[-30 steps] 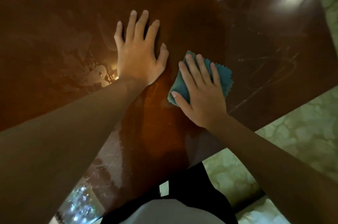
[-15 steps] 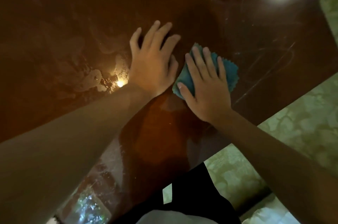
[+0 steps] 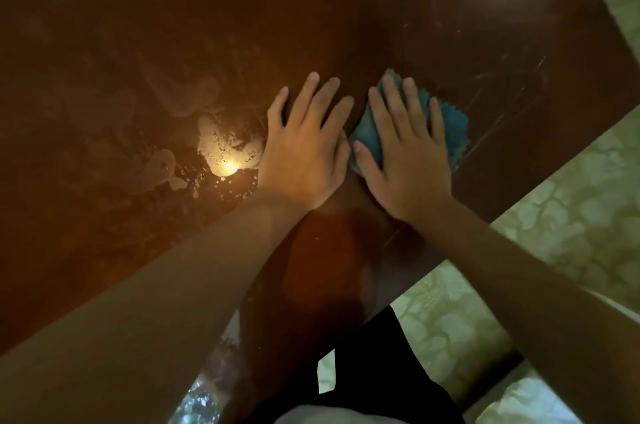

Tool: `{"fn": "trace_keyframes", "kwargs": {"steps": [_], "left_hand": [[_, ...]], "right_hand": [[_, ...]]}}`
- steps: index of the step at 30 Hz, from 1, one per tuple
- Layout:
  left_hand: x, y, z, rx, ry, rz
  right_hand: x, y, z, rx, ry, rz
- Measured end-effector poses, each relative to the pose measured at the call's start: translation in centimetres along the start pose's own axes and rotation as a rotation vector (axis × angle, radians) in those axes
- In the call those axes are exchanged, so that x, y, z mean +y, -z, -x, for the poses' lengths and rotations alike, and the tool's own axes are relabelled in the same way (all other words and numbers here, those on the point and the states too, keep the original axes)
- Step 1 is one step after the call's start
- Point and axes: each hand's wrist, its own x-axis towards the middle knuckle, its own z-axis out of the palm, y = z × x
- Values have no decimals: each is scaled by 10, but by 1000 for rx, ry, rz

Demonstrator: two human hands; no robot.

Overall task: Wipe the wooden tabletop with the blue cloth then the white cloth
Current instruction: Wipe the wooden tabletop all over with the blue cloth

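A glossy dark wooden tabletop [image 3: 138, 42] fills most of the view. My right hand [image 3: 405, 153] lies flat on a small blue cloth [image 3: 453, 125] with a zigzag edge and presses it onto the wood near the table's right edge. My left hand [image 3: 308, 146] rests flat on the bare wood with its fingers spread. Its thumb side touches the cloth's left side. No white cloth is in view.
A wet smear [image 3: 221, 149] with a bright lamp reflection lies just left of my left hand. Faint scratch marks [image 3: 512, 84] cross the wood at the right. The table's edge [image 3: 540, 177] runs diagonally, with pale patterned floor [image 3: 571, 233] beyond it.
Both hands have come together; my left hand has shifted right until it touches the cloth. My right hand with the cloth has slid slightly to the right and away from me.
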Motion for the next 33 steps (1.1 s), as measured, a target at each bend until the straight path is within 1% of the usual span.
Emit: {"fn": "trace_keyframes", "kwargs": {"steps": [3, 5, 8, 9, 13, 15, 17, 20, 23, 26, 27, 28, 31, 33], "left_hand": [[1, 1, 0, -12, 9, -16], [2, 1, 0, -5, 12, -24], [3, 2, 0, -2, 13, -28], [3, 2, 0, 1, 12, -33], [4, 3, 0, 16, 19, -30], [4, 3, 1, 19, 15, -35], [4, 3, 1, 24, 11, -44], [4, 2, 2, 21, 9, -32], [3, 2, 2, 20, 4, -35], [3, 2, 2, 16, 1, -50], [3, 2, 2, 14, 2, -52], [3, 2, 3, 14, 4, -51], [4, 2, 3, 18, 4, -48], [5, 3, 3, 13, 6, -59]], "right_hand": [[-29, -6, 44, -9, -55, -3], [-41, -11, 66, 2, -50, -12], [-25, -12, 62, 15, 7, -25], [-12, -12, 53, 26, -20, -28], [29, -3, 23, 45, -265, -43], [24, -3, 26, 54, -309, -30], [0, -6, 43, 51, -338, -21], [-46, -13, 83, 2, -262, -37], [-70, -18, 104, 12, -169, -77], [-51, -18, 99, 10, -90, -65], [-37, -17, 94, 12, -95, -55], [-21, -16, 89, 24, -136, -51], [19, -11, 79, 81, -342, -49], [22, -11, 79, 101, -401, -32]]}}
